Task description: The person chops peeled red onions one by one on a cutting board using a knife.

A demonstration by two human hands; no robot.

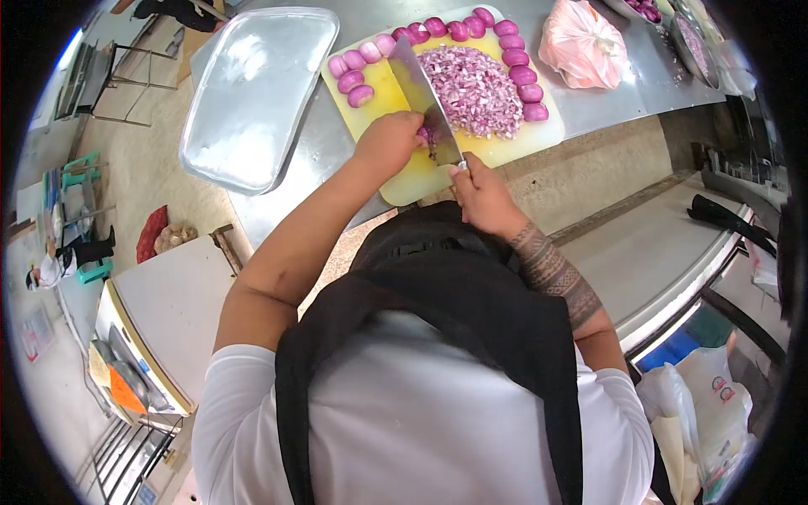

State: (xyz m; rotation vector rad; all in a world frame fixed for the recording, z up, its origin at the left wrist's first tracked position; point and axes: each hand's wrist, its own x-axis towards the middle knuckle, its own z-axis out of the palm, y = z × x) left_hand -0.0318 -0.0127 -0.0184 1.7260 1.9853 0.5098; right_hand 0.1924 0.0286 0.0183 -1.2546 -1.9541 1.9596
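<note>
My right hand [486, 195] is wrapped round the handle of a broad cleaver [418, 88], whose blade points away from me over a yellow cutting board [379, 97]. Left of the blade, my left hand [389, 143] is closed, fingers bent, on a piece of red onion [424, 135] lying against the steel; most of that piece is hidden. A heap of chopped red onion [473, 91] lies just right of the cleaver. Peeled onion halves [515, 58] line the board's far and right edges, and several more [360, 95] sit at its far left.
A clear plastic tray [252, 101] rests on the metal table [324, 135] left of the board. To the right is a tied pinkish plastic bag [582, 46], with metal bowls [694, 46] beyond. A white chest [172, 316] stands at left, and another person [67, 257] is farther off.
</note>
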